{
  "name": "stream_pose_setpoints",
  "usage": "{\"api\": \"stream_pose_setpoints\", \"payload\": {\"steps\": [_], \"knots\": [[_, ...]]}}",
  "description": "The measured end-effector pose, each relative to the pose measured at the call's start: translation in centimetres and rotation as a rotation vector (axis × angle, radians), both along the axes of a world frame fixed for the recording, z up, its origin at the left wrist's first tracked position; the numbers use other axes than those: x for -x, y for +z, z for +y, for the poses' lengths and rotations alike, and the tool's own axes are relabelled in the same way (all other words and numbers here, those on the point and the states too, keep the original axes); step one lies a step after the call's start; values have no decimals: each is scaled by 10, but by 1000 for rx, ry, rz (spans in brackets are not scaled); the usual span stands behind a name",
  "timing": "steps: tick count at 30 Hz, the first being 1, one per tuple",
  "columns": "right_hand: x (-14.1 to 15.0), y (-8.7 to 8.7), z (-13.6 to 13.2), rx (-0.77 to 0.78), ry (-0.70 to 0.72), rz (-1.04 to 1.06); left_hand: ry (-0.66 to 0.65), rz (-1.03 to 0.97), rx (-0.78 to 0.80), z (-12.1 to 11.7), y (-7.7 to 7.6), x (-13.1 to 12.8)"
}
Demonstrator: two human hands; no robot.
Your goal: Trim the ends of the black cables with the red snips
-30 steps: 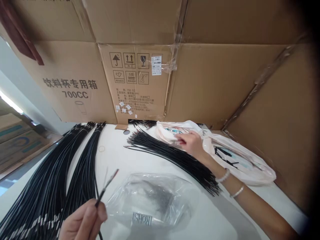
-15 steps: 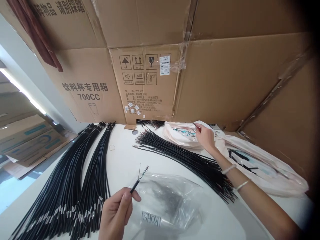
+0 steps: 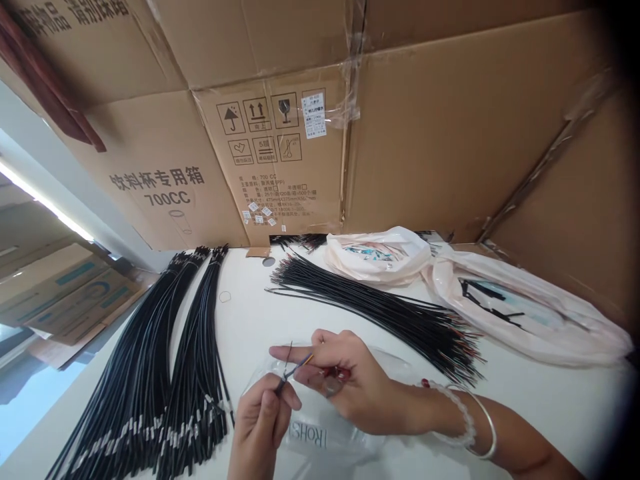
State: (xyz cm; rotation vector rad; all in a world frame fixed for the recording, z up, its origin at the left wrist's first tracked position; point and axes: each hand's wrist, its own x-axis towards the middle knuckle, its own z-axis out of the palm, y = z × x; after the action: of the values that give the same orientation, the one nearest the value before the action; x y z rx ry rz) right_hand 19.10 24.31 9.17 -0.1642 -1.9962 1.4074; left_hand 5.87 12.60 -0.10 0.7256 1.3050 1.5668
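My left hand (image 3: 265,417) is closed around a black cable (image 3: 281,385), pinching it just below its stripped end. Thin inner wires (image 3: 304,363) fan out from that end, one of them orange, along with a fine bare strand. My right hand (image 3: 357,383) is right beside them, its index finger stretched out behind the wires. Tucked in its curled fingers is a small red-handled tool (image 3: 341,375); its working tip is hidden, so its exact kind does not show. Under both hands lies a clear plastic bag (image 3: 307,437) marked RoHS.
Bundles of black cables (image 3: 145,347) with pale ends lie at left. Another cable bundle (image 3: 380,307) crosses the table (image 3: 245,333) diagonally. Two white bags stand behind it, one holding wire scraps (image 3: 375,252), the other black pieces (image 3: 483,288). Cardboard (image 3: 420,147) walls the back and right.
My right hand has come back from above the white bag of scraps to the cable end, still holding the red-handled tool. My left hand has shifted slightly right with the cable.
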Motion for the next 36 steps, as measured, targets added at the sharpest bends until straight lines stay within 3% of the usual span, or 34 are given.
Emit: {"api": "stream_pose_setpoints", "payload": {"steps": [7, 11, 13, 16, 20, 24, 28, 32, 36], "knots": [[3, -4, 5, -158, 2, 11, -63, 12, 12, 0, 4, -2], [3, 3, 14, -139, 146, 15, -138, 55, 41, -1, 10, 1], [4, 10, 21, 11, 257, -67, -205, 75, 46, -2, 14, 2], [8, 17, 28, 379, 342, -235, -283, 97, 31, -2, 17, 2], [14, 9, 30, 790, 447, -228, -307, 107, -5, -5, 19, 0], [16, -6, 26, 993, 597, -160, -261, 119, -35, -9, 20, -3], [13, -9, 21, 1141, 688, -217, -193, 155, -67, -13, 23, -7], [9, -4, 15, 1143, 583, -197, -84, 216, -71, -14, 26, -12], [1, 3, 5, 955, 225, -124, 132, 301, -49, -15, 31, -22]]}}
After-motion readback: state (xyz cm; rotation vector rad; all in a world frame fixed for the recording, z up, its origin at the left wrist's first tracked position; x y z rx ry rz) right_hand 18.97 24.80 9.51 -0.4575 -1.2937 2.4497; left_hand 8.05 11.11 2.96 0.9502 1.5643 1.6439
